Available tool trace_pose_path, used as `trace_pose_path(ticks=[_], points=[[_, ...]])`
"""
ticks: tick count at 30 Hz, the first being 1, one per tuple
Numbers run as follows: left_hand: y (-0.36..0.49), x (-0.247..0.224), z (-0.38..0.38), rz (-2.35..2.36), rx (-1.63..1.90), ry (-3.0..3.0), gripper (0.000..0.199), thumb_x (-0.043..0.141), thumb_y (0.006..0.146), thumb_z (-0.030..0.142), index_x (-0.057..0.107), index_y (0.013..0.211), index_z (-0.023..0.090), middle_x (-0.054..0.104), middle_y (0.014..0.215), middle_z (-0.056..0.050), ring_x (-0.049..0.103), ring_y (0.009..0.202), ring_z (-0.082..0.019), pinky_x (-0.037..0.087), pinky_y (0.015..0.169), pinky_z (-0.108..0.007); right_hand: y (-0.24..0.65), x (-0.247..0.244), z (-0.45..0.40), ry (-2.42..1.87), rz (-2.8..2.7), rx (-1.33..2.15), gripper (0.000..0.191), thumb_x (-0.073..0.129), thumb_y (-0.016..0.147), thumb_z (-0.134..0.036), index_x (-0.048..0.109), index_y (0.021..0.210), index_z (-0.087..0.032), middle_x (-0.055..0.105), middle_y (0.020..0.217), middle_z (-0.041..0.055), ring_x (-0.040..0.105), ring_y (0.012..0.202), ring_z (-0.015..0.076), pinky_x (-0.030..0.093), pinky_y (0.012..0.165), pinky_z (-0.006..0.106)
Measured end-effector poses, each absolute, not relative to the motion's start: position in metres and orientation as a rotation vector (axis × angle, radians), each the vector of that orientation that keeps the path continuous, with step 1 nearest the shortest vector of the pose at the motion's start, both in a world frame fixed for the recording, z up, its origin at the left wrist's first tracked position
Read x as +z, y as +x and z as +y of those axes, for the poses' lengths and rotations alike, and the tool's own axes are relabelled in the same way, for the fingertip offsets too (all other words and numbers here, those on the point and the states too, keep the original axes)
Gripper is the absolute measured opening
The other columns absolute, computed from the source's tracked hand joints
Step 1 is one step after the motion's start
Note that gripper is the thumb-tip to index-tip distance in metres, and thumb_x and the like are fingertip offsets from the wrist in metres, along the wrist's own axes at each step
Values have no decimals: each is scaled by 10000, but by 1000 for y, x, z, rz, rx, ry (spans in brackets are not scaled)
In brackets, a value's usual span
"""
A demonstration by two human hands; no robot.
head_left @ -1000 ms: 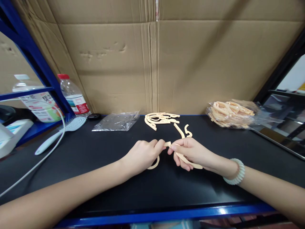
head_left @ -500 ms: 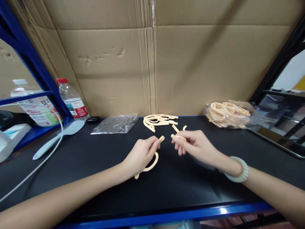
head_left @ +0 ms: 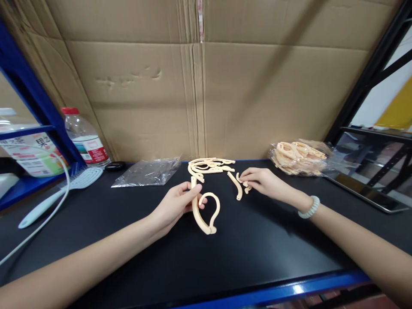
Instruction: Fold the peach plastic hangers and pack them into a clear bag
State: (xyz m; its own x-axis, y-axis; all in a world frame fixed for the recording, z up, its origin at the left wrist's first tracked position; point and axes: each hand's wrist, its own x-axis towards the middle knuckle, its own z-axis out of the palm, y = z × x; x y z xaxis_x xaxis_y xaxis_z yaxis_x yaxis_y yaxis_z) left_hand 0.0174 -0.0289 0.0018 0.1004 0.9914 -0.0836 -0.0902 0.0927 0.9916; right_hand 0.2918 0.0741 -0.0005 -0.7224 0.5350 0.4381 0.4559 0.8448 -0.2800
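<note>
My left hand (head_left: 182,199) is closed round a beige plastic hanger arm (head_left: 200,219), held tilted over the black table. A curved hanger hook (head_left: 218,205) is joined to the arm's lower end and loops up beside my fingers. My right hand (head_left: 262,182) pinches a small beige hanger piece (head_left: 245,183) at the table, its fingers partly hiding it. To the left of those fingertips lies a loose curved hanger arm (head_left: 236,186). Behind both hands rests a pile of folded beige hangers (head_left: 210,165).
A clear plastic bag (head_left: 146,172) lies back left, near a hairbrush (head_left: 61,195), a white cable (head_left: 61,208) and a red-capped bottle (head_left: 86,139). At the back right are bagged hanger parts (head_left: 298,159) and a dark-screened tablet (head_left: 363,195). Cardboard (head_left: 144,98) stands behind the table.
My left hand has turned, raising the hanger arm and hook into plain view. My right hand has moved right and away from me, down to the small pieces; a curved arm now lies beside it.
</note>
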Motion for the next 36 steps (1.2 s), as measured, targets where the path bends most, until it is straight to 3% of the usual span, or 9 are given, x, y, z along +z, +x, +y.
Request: trace_pose_path(ticks=[9, 12, 17, 21, 24, 26, 29, 33, 36], points=[[17, 3, -28, 1110, 1171, 1033, 254, 669, 844, 353, 513, 801, 157, 708, 712, -21, 662, 650, -111, 530, 714, -266, 298, 6, 75, -726, -2683, 49, 259, 498, 874, -48, 731, 865, -160, 699, 973, 86, 650, 903, 190, 531, 829, 354], [18, 1, -28, 1112, 1183, 1036, 259, 674, 840, 357, 513, 814, 156, 713, 708, -26, 665, 649, -110, 534, 717, -263, 295, 8, 68, -714, -2576, 34, 242, 488, 889, -71, 705, 962, -148, 686, 1011, 106, 634, 938, 202, 525, 855, 381], [18, -3, -28, 1088, 1194, 1086, 279, 698, 817, 361, 508, 851, 159, 731, 754, -38, 675, 651, -114, 543, 704, -263, 268, 8, 26, -389, -2464, 14, 311, 529, 925, -220, 567, 1233, -196, 628, 1192, 106, 528, 1157, 216, 442, 987, 433], [21, -5, -30, 1072, 1174, 1152, 297, 709, 800, 368, 503, 839, 158, 719, 719, -24, 672, 642, -122, 552, 688, -273, 246, 3, -4, -182, -2716, -210, 293, 476, 962, -273, 556, 1220, -161, 624, 1230, 103, 402, 1304, 233, 341, 1056, 446], [24, -5, -33, 1070, 1149, 1205, 319, 722, 782, 381, 498, 823, 159, 707, 707, -20, 672, 643, -134, 555, 670, -282, 242, -1, -9, -153, -2745, -353, 231, 429, 985, -278, 622, 1051, -170, 681, 1060, 77, 498, 1195, 213, 301, 1050, 441], [26, -4, -35, 1061, 1147, 1214, 325, 723, 778, 384, 502, 844, 156, 707, 736, -29, 676, 656, -141, 557, 676, -290, 243, -4, -9, -149, -2730, -385, 234, 427, 985, -280, 637, 974, -177, 681, 914, 49, 577, 1005, 187, 304, 1014, 436], [27, -3, -36, 1043, 1196, 1247, 338, 697, 799, 370, 510, 974, 149, 710, 879, -72, 691, 722, -161, 567, 721, -325, 246, -6, -7, -179, -2687, -381, 229, 449, 971, -291, 639, 918, -175, 631, 749, 7, 562, 743, 148, 317, 939, 417], [25, -3, -37, 1085, 1449, 1592, 469, 689, 796, 277, 452, 1195, 208, 568, 1248, -123, 645, 1021, -229, 553, 855, -408, 248, -10, -3, -280, -2581, -308, 208, 467, 957, -278, 632, 885, -174, 620, 702, -12, 525, 647, 121, 308, 915, 385], [22, -3, -40, 1129, 1487, 2256, 453, 669, 821, 217, 472, 1229, 239, 502, 1329, -114, 505, 1228, -262, 481, 977, -461, 249, -12, 0, -357, -2518, -241, 200, 488, 947, -289, 626, 856, -177, 640, 716, -7, 525, 637, 120, 307, 922, 375]])
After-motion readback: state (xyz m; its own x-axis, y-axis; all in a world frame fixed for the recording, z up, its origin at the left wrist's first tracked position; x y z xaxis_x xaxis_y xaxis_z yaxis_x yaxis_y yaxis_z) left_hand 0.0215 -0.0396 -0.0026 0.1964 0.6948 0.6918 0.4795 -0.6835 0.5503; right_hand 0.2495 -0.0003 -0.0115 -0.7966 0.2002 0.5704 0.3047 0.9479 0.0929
